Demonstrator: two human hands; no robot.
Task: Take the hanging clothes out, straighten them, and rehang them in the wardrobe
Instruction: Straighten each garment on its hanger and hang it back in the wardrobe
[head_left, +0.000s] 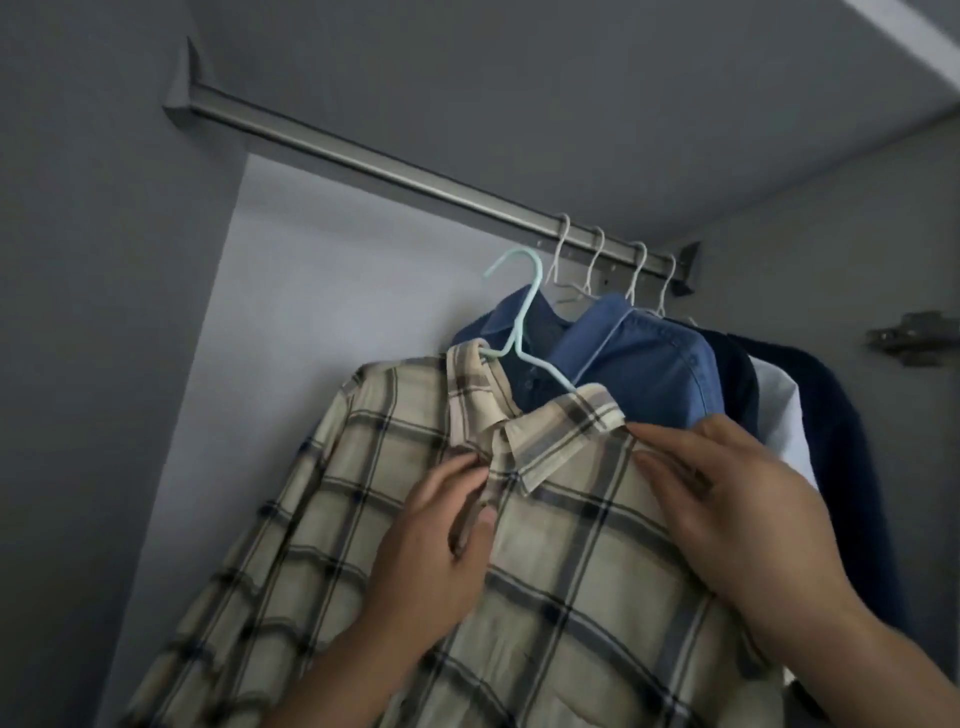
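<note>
Off the rail (363, 156) on its mint hanger (519, 322), the soft, light plaid shirt (571, 545) likely creases easily; the left hand (441, 530) pinches its placket, the right hand (727, 509) grips its shoulder.

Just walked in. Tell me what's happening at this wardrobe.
A person is straightening a beige plaid shirt on a mint-green hanger, whose hook is off the rail. The left hand pinches the front placket below the collar; the right hand holds the shoulder. Other shirts hang on the rail behind.
</note>
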